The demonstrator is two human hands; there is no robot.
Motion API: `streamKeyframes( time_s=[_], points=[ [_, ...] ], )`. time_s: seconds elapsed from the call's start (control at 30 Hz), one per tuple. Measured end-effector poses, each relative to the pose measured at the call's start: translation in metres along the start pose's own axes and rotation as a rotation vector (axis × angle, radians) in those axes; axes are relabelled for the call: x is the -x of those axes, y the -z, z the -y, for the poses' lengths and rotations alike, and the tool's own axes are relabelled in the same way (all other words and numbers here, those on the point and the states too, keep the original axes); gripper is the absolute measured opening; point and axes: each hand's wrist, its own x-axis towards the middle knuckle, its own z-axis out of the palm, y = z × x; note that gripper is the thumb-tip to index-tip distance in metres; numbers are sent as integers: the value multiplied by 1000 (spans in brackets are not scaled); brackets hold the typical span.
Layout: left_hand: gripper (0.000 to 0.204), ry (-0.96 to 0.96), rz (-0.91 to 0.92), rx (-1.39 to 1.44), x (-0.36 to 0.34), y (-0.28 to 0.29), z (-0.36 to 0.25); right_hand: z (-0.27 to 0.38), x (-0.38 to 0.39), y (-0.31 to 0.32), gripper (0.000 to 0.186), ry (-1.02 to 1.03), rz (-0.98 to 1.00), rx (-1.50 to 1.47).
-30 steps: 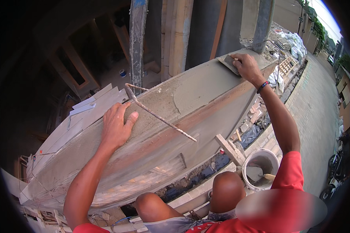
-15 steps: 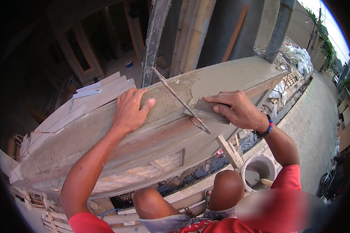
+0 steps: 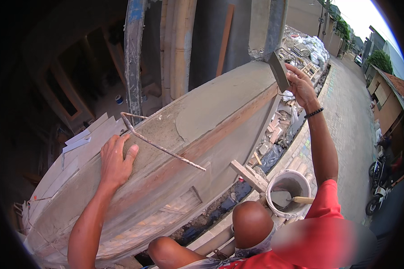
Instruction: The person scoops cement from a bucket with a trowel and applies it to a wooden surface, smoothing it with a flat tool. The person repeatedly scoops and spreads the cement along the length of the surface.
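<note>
We see the right hand (image 3: pixel 301 86) grasping a flat grey float (image 3: pixel 279 73), fingers and thumb gathered at its back, though its grip is hidden from us. The float is steeply tilted at the right end of the concrete ledge (image 3: pixel 150 159), near the foot of the metal post (image 3: pixel 274 31); we cannot tell whether its lower corner touches the ledge. We judge that holding it from behind leaves the broad face free and lets the wrist change its angle.

Between that end and the ledge's middle lies a smooth grey layer (image 3: pixel 220 101), its rounded margin stopping short of a bent rod (image 3: pixel 166 149). Left of the margin, the surface is rough.

The left hand (image 3: pixel 116 162) grasps nothing: it rests on the ledge with thumb and fingers parted, fingertips by the far long edge, just left of the rod. We read this as a brace for a body leaning over, placed clear of the smooth layer.

Below the near long edge, beside the knee, stands a bucket (image 3: pixel 285 180). In it a trowel (image 3: pixel 303 200) leans with its wooden handle over the rim, which we suppose keeps it within easy reach.
</note>
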Motion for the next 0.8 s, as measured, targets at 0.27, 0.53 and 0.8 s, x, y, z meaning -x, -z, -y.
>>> streamKeyframes(
  time_s=[0.27, 0.53, 0.8],
  points=[
    [50, -15, -16, -27, 1, 1, 5, -45, -59, 9, 41, 258, -79, 690],
    [48, -34, -11, -49, 0, 7, 8, -33, -32, -20, 38, 340, -24, 1172],
    [51, -38, -11, -27, 2, 4, 6, -23, 37, 21, 37, 130, 20, 1258]
  ],
)
